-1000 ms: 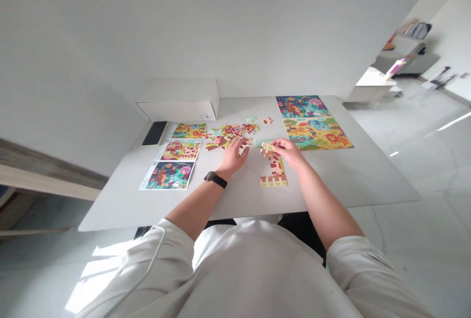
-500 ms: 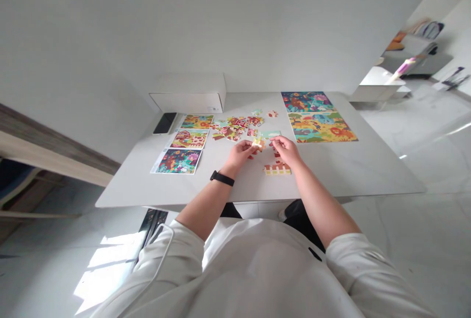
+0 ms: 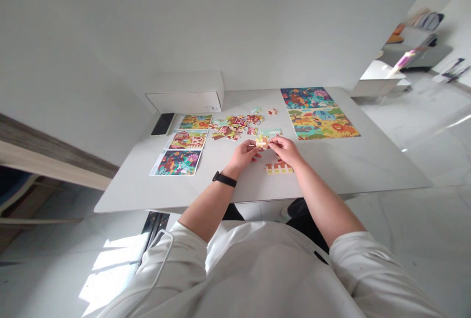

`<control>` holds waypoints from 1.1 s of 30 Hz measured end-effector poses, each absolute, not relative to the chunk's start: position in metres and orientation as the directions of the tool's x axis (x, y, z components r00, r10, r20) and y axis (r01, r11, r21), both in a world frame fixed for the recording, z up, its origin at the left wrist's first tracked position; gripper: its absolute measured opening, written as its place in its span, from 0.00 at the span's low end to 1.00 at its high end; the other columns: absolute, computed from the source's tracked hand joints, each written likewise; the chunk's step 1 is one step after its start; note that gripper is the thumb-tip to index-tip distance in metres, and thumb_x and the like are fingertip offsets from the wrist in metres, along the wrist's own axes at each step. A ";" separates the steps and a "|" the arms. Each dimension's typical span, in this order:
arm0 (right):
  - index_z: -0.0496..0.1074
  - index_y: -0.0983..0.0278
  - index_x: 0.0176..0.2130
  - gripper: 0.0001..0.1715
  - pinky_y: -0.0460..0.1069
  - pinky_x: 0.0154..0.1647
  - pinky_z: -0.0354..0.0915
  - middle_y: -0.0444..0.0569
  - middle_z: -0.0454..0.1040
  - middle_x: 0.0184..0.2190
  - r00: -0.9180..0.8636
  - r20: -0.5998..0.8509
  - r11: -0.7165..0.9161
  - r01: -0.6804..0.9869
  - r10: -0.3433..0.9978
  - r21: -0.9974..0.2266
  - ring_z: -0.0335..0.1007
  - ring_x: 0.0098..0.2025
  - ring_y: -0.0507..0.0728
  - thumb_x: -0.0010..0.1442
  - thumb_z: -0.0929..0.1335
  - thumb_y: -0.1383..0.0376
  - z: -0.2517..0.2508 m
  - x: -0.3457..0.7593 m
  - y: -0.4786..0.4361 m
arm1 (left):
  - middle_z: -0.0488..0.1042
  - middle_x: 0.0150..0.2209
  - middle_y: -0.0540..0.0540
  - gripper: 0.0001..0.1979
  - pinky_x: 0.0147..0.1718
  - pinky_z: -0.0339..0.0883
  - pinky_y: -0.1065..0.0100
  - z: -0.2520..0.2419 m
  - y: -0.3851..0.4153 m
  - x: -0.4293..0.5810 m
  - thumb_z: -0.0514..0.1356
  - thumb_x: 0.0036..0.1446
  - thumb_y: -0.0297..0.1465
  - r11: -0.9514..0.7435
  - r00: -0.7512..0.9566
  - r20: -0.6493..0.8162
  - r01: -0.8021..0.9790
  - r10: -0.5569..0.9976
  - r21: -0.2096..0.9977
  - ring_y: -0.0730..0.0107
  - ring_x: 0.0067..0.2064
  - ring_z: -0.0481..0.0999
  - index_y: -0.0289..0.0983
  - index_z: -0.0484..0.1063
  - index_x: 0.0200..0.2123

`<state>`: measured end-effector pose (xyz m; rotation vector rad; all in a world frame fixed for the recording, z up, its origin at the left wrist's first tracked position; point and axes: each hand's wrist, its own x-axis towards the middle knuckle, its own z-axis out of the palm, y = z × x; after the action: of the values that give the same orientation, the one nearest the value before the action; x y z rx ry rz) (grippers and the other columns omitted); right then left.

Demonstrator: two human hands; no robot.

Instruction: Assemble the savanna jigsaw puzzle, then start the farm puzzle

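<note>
Between my two hands are joined or touching jigsaw puzzle pieces (image 3: 262, 142), yellow, white and orange, raised off the table. My left hand (image 3: 243, 154) pinches their left side, thumb on top. From the other side my right hand (image 3: 284, 149) has its thumb and forefinger closed on the right edge. A joined strip of puzzle pieces with a white fence (image 3: 278, 168) lies just below my hands. Beyond them sits a pale green puzzle section (image 3: 272, 132), partly covered. A heap of loose puzzle pieces (image 3: 235, 126) spreads to the left.
Picture cards (image 3: 187, 140) lie at the left beside a phone (image 3: 162, 124). A white box (image 3: 184, 101) stands at the back against the wall. Two finished-looking colourful pictures (image 3: 322, 122) lie at the right. Two stray pieces (image 3: 272, 111) rest near the back.
My hands have come closer together. My right hand has moved left and now grips the pieces that my left hand was holding. The camera view has shifted slightly.
</note>
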<state>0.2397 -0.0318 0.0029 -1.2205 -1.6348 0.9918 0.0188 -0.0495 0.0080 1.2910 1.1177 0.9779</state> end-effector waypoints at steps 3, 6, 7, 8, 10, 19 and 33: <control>0.80 0.58 0.41 0.23 0.50 0.36 0.71 0.48 0.82 0.35 -0.160 0.160 0.202 0.300 0.974 -0.932 0.76 0.38 0.60 0.60 0.73 0.43 0.006 0.239 -0.032 | 0.86 0.42 0.41 0.23 0.33 0.72 0.70 0.005 -0.050 0.019 0.70 0.59 0.50 0.029 0.261 -0.056 0.109 0.964 0.994 0.67 0.37 0.84 0.40 0.66 0.41; 0.79 0.59 0.40 0.24 0.50 0.35 0.70 0.47 0.81 0.34 -0.159 0.152 0.194 0.294 0.975 -0.936 0.75 0.36 0.59 0.61 0.73 0.42 0.011 0.238 -0.035 | 0.83 0.35 0.45 0.23 0.31 0.69 0.70 0.003 -0.050 0.018 0.71 0.57 0.51 -0.051 0.317 -0.021 0.216 0.948 0.975 0.68 0.34 0.80 0.39 0.68 0.36; 0.79 0.59 0.40 0.24 0.51 0.35 0.70 0.47 0.81 0.34 -0.157 0.151 0.192 0.291 0.976 -0.937 0.75 0.36 0.59 0.61 0.72 0.42 0.013 0.237 -0.036 | 0.82 0.33 0.47 0.23 0.31 0.67 0.70 0.003 -0.050 0.018 0.71 0.57 0.51 -0.087 0.328 -0.002 0.255 0.945 0.963 0.68 0.33 0.78 0.39 0.69 0.34; 0.79 0.59 0.41 0.24 0.51 0.36 0.70 0.47 0.81 0.34 -0.152 0.152 0.191 0.291 0.977 -0.937 0.75 0.36 0.59 0.61 0.72 0.42 0.014 0.237 -0.036 | 0.81 0.32 0.48 0.23 0.30 0.66 0.70 0.004 -0.051 0.018 0.70 0.57 0.51 -0.119 0.334 0.018 0.284 0.942 0.951 0.69 0.32 0.77 0.38 0.71 0.34; 0.79 0.59 0.42 0.23 0.51 0.37 0.70 0.47 0.81 0.34 -0.144 0.156 0.194 0.304 0.977 -0.933 0.76 0.36 0.59 0.62 0.72 0.43 0.015 0.236 -0.038 | 0.79 0.32 0.49 0.22 0.29 0.65 0.70 0.006 -0.050 0.017 0.68 0.59 0.52 -0.151 0.339 0.044 0.297 0.940 0.943 0.70 0.31 0.75 0.38 0.74 0.37; 0.83 0.59 0.40 0.21 0.52 0.40 0.70 0.48 0.83 0.33 -0.201 0.190 0.257 0.398 0.961 -0.881 0.77 0.36 0.60 0.63 0.73 0.45 0.015 0.236 -0.038 | 0.74 0.29 0.52 0.21 0.27 0.65 0.70 0.007 -0.047 0.017 0.69 0.60 0.46 -0.112 0.310 0.042 0.213 0.950 0.971 0.73 0.26 0.70 0.39 0.75 0.50; 0.81 0.55 0.46 0.17 0.54 0.43 0.74 0.46 0.82 0.33 -0.046 0.213 0.211 0.434 0.976 -0.876 0.80 0.35 0.60 0.65 0.71 0.50 0.012 0.256 -0.031 | 0.84 0.31 0.48 0.15 0.27 0.62 0.70 0.037 -0.087 -0.003 0.71 0.57 0.41 -0.069 0.259 -0.037 0.389 0.965 0.919 0.70 0.27 0.76 0.40 0.77 0.42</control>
<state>0.2559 -0.0314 0.0118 -1.3545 -1.6235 0.7906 -0.0028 -0.0874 0.0371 1.6250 1.2785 0.7998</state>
